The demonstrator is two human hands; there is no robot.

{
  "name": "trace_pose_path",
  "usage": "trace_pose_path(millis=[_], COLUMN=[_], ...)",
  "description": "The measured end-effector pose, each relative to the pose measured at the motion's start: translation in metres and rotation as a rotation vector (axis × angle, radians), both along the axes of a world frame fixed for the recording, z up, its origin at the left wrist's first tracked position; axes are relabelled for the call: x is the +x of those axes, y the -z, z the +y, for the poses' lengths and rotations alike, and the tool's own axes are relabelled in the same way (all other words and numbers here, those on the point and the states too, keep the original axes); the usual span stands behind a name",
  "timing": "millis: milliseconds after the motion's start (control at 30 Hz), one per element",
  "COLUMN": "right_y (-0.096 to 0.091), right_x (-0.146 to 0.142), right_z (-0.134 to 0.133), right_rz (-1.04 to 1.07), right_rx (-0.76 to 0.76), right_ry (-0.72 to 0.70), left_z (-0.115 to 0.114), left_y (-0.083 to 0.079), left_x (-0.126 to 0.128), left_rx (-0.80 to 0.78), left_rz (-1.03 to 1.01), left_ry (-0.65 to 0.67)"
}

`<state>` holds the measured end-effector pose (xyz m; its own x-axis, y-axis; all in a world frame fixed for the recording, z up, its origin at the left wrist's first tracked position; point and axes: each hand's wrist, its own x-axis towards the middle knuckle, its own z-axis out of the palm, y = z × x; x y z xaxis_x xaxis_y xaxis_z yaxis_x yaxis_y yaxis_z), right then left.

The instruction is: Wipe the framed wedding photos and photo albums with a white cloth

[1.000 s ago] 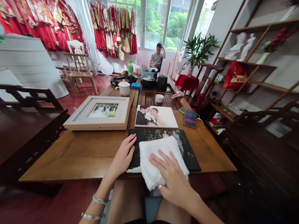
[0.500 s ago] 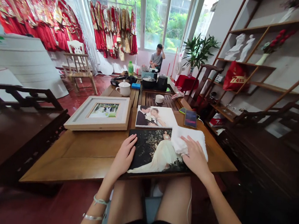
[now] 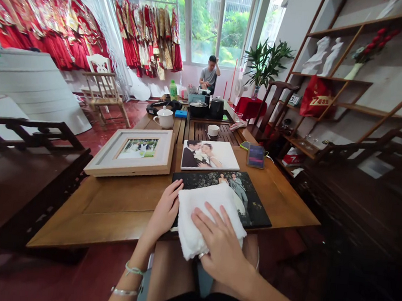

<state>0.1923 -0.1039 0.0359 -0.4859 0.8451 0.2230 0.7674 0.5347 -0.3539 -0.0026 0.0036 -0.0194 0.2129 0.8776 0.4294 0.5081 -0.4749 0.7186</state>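
Observation:
A dark photo panel lies at the table's near edge, showing a couple in wedding clothes. My left hand holds its left edge, fingers stretched along the side. Under my right hand is a folded white towel, held against the panel with the fingers spread over it. The towel covers the panel's middle and lower part and hangs past its near edge. Just beyond lies a white-edged wedding photo panel. A light wooden picture frame rests to the left.
Farther back on the table are a white teapot, a small white cup and a black kettle. A phone lies at the right. A person sits at the far end. Dark wooden chairs flank the table.
My right hand has swept the towel left and toward me, from the panel's upper right corner to its lower middle. The pictured couple now shows. My left hand stays at the edge.

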Motion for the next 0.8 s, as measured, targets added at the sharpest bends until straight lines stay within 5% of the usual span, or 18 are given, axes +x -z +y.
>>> trace_pose_path(millis=[333, 500, 667, 800], right_y=[0.001, 0.000, -0.006, -0.008], right_x=[0.101, 0.052, -0.019, -0.015], right_z=[0.049, 0.057, 0.033, 0.033], right_rz=[-0.062, -0.085, -0.042, 0.041], right_rx=[0.037, 0.033, 0.040, -0.010], right_ry=[0.425, 0.398, 0.102, 0.040], left_z=[-0.001, -0.001, 0.000, 0.000], left_y=[-0.003, -0.001, 0.000, 0.000], left_x=[0.001, 0.002, -0.001, -0.002], left_rx=[-0.003, 0.014, -0.003, -0.004], left_rz=[0.019, 0.014, 0.001, -0.001], left_ry=[-0.006, -0.021, 0.003, 0.013])
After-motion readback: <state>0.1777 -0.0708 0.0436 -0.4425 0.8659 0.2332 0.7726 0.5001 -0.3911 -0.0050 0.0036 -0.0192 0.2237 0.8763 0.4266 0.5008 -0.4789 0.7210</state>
